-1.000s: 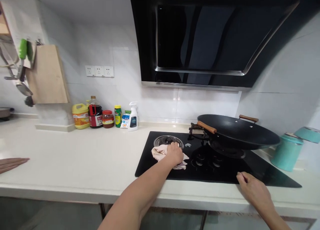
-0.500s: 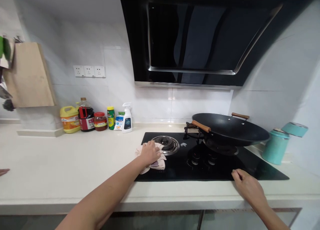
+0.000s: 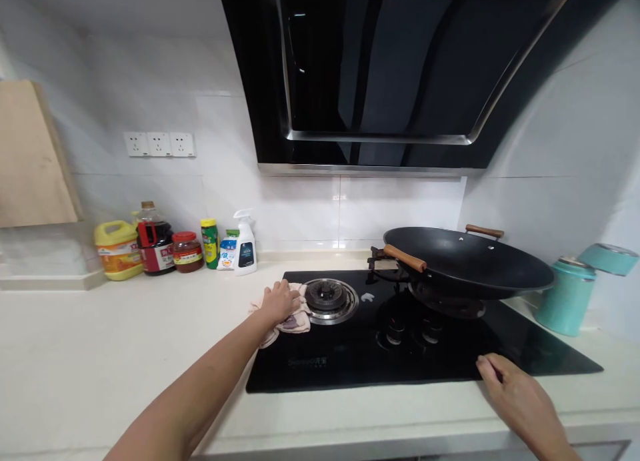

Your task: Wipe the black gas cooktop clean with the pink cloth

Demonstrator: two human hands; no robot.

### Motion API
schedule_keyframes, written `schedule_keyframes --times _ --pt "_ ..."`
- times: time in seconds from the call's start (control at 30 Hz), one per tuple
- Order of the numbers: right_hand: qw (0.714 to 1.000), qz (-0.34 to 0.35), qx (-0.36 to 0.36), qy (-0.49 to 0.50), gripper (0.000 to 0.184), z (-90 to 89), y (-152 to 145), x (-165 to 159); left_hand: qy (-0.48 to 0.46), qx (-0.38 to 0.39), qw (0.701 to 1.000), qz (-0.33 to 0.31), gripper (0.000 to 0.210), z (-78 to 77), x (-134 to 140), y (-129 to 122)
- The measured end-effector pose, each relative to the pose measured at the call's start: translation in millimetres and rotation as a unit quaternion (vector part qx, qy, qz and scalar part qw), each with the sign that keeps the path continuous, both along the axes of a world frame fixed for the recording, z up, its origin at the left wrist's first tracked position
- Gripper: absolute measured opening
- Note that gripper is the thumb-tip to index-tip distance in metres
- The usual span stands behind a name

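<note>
My left hand (image 3: 281, 302) presses down on a pale, crumpled cloth (image 3: 296, 322) with a purplish patch, fingers bent over it. The cloth lies at the left edge of the black glass cooktop (image 3: 350, 361), beside the bare burner (image 3: 327, 297), and part of it hangs over onto the counter. At the cooktop's front right edge rests my right hand (image 3: 520, 394), curled into a loose fist with nothing visible in it. A small whitish blob (image 3: 367, 297) sits on the glass to the right of the burner.
A black wok (image 3: 465, 264) with wooden handles covers the right burner. Beyond it stands a turquoise canister (image 3: 567, 297), its lid tilted open. A spray bottle (image 3: 245, 247), a sauce jar (image 3: 187, 253) and several other containers line the back wall. The range hood (image 3: 375, 81) hangs overhead.
My left hand has slid the cloth leftward, away from the burner to the cooktop's left edge. My right hand stays at the front edge. The view has shifted slightly; a hand at far left is gone.
</note>
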State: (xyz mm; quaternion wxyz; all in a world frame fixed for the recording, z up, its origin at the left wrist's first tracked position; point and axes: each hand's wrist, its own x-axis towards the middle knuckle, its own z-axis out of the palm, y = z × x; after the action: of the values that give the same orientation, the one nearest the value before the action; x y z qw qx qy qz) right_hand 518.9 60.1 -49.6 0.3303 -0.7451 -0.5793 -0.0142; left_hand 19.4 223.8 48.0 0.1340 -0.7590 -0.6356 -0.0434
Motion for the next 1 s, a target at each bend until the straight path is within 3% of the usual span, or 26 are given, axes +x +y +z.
schedule_keyframes --times 0.2,0.33,0.57,0.73,1.0 --pt "0.999 -0.024 -0.038 -0.007 0.043 2.9 -1.2 -1.3 -0.024 -0.011 0.999 0.039 0.042 -0.9 8.1 28.9" --pt "0.998 -0.042 -0.055 -0.005 0.044 10.5 -3.8 -7.4 -0.049 -0.013 0.997 0.06 0.044 -3.4 20.8 35.1" --pt "0.999 -0.022 -0.036 -0.012 0.043 13.0 -3.9 -10.3 -0.109 -0.033 0.992 0.051 0.059 -4.9 16.4 -2.8" --pt "0.999 -0.012 -0.029 -0.01 0.042 7.6 -0.6 -6.3 -0.154 -0.05 0.982 0.099 0.077 -8.4 9.4 -34.0" --pt "0.999 0.021 0.027 -0.024 0.035 -0.9 4.4 -2.3 -0.229 -0.108 0.944 0.212 0.081 3.3 22.1 -30.7"
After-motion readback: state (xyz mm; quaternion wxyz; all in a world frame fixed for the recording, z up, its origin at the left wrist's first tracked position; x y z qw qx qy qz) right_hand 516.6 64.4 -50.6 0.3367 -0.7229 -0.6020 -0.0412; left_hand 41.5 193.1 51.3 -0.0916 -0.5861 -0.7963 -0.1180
